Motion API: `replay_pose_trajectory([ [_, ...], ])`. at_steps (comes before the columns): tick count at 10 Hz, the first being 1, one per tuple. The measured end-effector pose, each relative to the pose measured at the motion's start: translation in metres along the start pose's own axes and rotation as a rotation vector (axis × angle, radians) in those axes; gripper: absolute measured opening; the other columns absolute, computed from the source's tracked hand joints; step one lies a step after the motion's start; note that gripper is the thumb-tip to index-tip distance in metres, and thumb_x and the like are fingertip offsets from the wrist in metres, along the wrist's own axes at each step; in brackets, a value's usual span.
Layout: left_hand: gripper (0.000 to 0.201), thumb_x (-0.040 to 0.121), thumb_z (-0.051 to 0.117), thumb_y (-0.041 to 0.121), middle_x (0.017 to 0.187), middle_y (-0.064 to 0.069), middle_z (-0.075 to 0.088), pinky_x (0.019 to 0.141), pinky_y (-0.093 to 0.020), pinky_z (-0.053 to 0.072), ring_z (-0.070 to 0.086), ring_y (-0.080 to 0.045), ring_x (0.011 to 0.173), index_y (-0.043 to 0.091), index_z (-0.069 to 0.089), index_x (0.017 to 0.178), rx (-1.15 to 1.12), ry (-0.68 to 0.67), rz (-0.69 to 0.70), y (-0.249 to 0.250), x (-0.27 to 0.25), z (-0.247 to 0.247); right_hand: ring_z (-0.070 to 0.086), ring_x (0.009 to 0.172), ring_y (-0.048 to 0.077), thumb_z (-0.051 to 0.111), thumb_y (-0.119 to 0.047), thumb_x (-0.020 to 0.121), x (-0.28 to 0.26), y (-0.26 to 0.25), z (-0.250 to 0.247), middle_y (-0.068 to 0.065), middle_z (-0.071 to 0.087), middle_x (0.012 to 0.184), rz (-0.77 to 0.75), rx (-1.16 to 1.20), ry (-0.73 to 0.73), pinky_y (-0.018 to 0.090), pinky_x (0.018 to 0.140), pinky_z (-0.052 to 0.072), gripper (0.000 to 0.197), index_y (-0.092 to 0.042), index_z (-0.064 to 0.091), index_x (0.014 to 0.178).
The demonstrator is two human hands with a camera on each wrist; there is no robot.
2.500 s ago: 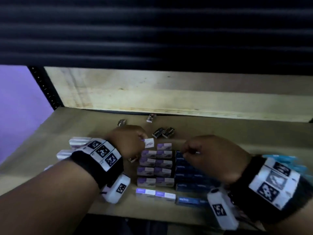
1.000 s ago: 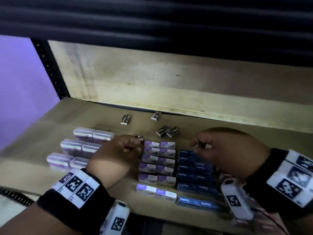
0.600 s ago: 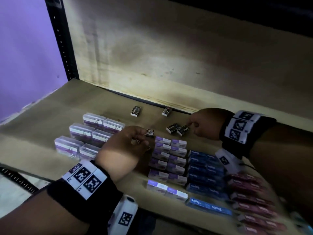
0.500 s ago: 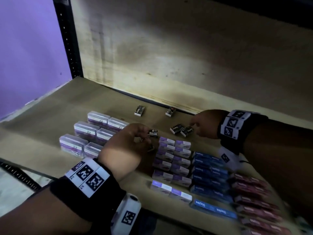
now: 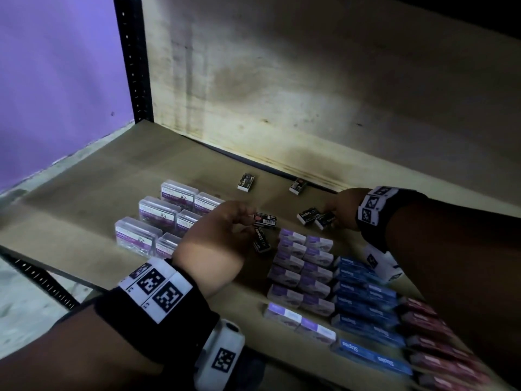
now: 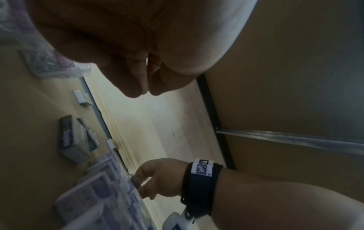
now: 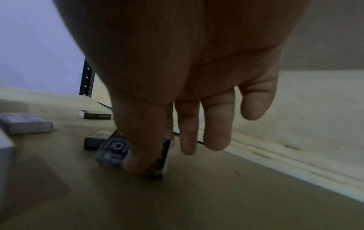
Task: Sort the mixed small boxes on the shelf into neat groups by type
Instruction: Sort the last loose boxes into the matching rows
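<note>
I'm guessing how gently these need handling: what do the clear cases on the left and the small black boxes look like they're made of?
The clear cases look like glossy hard plastic: see-through lids, rounded corners, with a purple label showing. The small black boxes look like printed matte cardboard: sharp folded edges and pale ends, though the dim light leaves this uncertain.

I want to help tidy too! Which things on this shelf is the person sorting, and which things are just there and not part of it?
Being sorted:
- small black boxes, one pinched by the right hand, one at the left hand
- clear cases
- purple boxes
- blue boxes
- red boxes

Just there:
- shelf
- black post
- purple wall
- wristbands
</note>
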State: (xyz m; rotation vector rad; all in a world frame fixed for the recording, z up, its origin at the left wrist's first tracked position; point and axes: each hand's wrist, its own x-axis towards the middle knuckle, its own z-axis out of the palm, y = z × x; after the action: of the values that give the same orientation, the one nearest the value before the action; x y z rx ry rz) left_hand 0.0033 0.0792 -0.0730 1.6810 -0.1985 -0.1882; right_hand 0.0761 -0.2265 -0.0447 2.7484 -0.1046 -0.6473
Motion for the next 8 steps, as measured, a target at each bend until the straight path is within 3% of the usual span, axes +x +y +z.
replay_pose_trajectory([
  [1,0.043,0.078,0.06,0.013,0.078,0.027,0.068,0.069,-0.028,0.044,0.057,0.001,0.058,0.055,0.066,0.086,0.046,-0.008,0.024,-0.001,0.0,-0.001,0.065,0.105,0.026,0.072,-0.033,0.082,-0.001,0.007,0.005,0.005,0.068,0.115,-0.001,-0.019,0.024,0.033,0.081,0.051,0.039,-0.024,0.067,0.12],
  [2,0.039,0.081,0.064,0.013,0.081,0.023,0.068,0.071,-0.028,0.049,0.062,-0.001,0.067,0.052,0.064,0.084,0.215,-0.031,0.047,0.002,0.0,-0.002,0.065,0.098,0.025,0.074,-0.035,0.08,-0.011,0.009,0.002,0.005,0.068,0.11,0.024,0.067,0.056,0.031,0.078,0.049,0.036,-0.021,0.068,0.113],
  [3,0.024,0.078,0.064,0.022,0.083,0.026,0.067,0.071,-0.009,0.045,0.062,0.01,0.078,0.044,0.059,0.085,0.433,-0.145,0.071,0.008,0.0,-0.006,0.056,0.08,0.019,0.073,-0.035,0.083,-0.033,0.012,-0.006,0.002,0.065,0.097,-0.018,0.086,0.127,0.025,0.063,0.038,0.025,-0.017,0.067,0.099],
  [4,0.033,0.063,0.056,0.051,0.086,0.028,0.06,0.067,-0.007,0.038,0.056,0.015,0.079,0.043,0.056,0.095,0.624,-0.224,0.055,0.019,0.002,-0.008,0.049,0.071,0.012,0.073,-0.038,0.082,-0.068,0.013,-0.015,-0.008,0.054,0.081,-0.054,0.166,0.228,0.026,0.056,0.03,0.022,-0.029,0.054,0.076],
  [5,0.055,0.056,0.043,0.061,0.091,0.022,0.06,0.068,-0.017,0.039,0.061,-0.003,0.088,0.042,0.061,0.104,0.863,-0.224,0.105,0.025,0.004,-0.004,0.048,0.067,0.006,0.072,-0.041,0.081,-0.113,0.015,-0.013,-0.01,0.054,0.076,-0.067,0.277,0.339,0.026,0.053,0.029,0.021,-0.03,0.055,0.077],
  [6,0.071,0.057,0.038,0.068,0.109,0.013,0.066,0.076,-0.026,0.046,0.066,-0.015,0.1,0.035,0.062,0.115,1.085,-0.205,0.106,0.023,0.013,0.003,0.049,0.065,0.001,0.07,-0.043,0.082,-0.155,0.012,-0.002,-0.012,0.056,0.074,-0.067,0.385,0.338,0.027,0.052,0.03,0.021,-0.033,0.053,0.075],
  [7,0.057,0.06,0.04,0.071,0.104,0.009,0.066,0.071,-0.03,0.047,0.066,-0.017,0.094,0.034,0.058,0.1,1.212,-0.265,0.048,0.019,0.026,0.007,0.051,0.068,-0.005,0.068,-0.048,0.081,-0.189,0.009,0.019,-0.017,0.059,0.078,-0.019,0.496,0.388,0.025,0.056,0.038,0.017,-0.041,0.054,0.088],
  [8,0.052,0.051,0.042,0.077,0.068,0.012,0.053,0.059,-0.025,0.042,0.059,-0.011,0.069,0.032,0.052,0.073,1.297,-0.346,0.017,0.017,0.04,0.012,0.057,0.076,-0.002,0.065,-0.049,0.084,-0.218,0.006,0.038,-0.018,0.064,0.088,-0.005,0.627,0.419,0.029,0.069,0.05,0.021,-0.045,0.06,0.104],
])
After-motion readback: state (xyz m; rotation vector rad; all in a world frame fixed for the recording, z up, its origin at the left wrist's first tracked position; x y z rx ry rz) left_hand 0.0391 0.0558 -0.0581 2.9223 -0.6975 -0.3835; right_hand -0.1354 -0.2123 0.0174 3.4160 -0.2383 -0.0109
